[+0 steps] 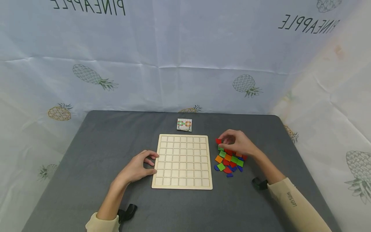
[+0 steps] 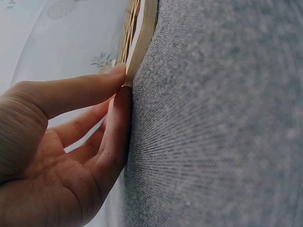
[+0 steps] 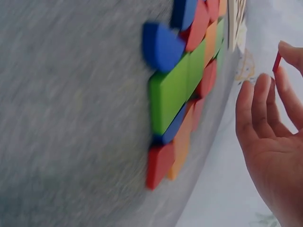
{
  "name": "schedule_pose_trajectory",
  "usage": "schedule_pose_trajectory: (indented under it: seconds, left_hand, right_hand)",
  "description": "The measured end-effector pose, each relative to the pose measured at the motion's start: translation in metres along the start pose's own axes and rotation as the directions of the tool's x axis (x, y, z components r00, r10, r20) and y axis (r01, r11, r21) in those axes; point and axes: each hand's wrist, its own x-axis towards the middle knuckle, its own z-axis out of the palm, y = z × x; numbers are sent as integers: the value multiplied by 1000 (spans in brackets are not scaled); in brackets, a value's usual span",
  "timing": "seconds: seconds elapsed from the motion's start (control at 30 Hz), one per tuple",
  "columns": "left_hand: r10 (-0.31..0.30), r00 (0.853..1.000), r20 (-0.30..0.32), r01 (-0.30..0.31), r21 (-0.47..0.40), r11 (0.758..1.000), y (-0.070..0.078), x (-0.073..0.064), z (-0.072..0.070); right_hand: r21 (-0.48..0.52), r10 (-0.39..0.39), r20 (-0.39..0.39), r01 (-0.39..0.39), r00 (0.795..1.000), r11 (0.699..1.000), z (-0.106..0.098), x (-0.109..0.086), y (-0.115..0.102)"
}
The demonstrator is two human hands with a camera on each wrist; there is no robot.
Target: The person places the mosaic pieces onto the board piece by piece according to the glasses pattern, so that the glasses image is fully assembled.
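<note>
A pale wooden board (image 1: 182, 161) with a grid of square recesses lies flat on the table. My left hand (image 1: 137, 166) touches its left edge with the thumb and fingertips; in the left wrist view the thumb (image 2: 85, 92) meets the wooden rim (image 2: 142, 42). To the board's right, my right hand (image 1: 237, 141) is raised over a cluster of coloured pieces. Between its thumb and index finger it pinches a thin red piece (image 3: 277, 61), seen edge-on, so its outline is unclear. Below lie green tiles (image 3: 168, 101), orange tiles (image 1: 218, 159) and a rounded blue piece (image 3: 163, 47).
A small printed card (image 1: 184, 124) with a coloured pattern lies behind the board. Dark grey cloth covers the table (image 1: 185, 212). A pineapple-print curtain (image 1: 174, 87) hangs behind it and at both sides. Black straps (image 1: 127, 212) show near both wrists.
</note>
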Motion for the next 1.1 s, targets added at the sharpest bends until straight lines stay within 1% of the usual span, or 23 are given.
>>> schedule_pose_trajectory:
  seconds: [0.1, 0.23, 0.43, 0.6, 0.73, 0.83, 1.0, 1.1]
  left_hand:
    - [-3, 1000, 1, 3, 1, 1000, 0, 0, 0]
    - [-4, 1000, 0, 4, 3, 1000, -1, 1, 1]
    - [-7, 1000, -3, 7, -5, 1000, -1, 1, 1]
    - [-14, 1000, -4, 14, -3, 1000, -1, 1, 1]
    - [-17, 1000, -5, 17, 1, 1000, -1, 0, 1]
    - [-19, 1000, -7, 19, 6, 1000, 0, 1, 1]
    - [-18, 1000, -11, 18, 9, 1000, 1, 1, 1]
    - [-14, 1000, -10, 14, 9, 1000, 0, 1, 1]
  right_hand:
    - [25, 6, 29, -7, 1000, 1000, 5, 3, -7]
    - [33, 6, 64, -8, 998, 999, 11, 8, -15]
    - [55, 22, 97, -27, 995, 998, 20, 14, -18]
    - [114, -5, 128, -9, 992, 993, 25, 18, -16]
    - [189, -35, 161, 4, 986, 982, 28, 21, -17]
    - [220, -44, 183, 3, 982, 976, 29, 23, -18]
    - [215, -50, 203, 5, 978, 977, 32, 26, -18]
    - [170, -51, 203, 16, 978, 985, 35, 28, -17]
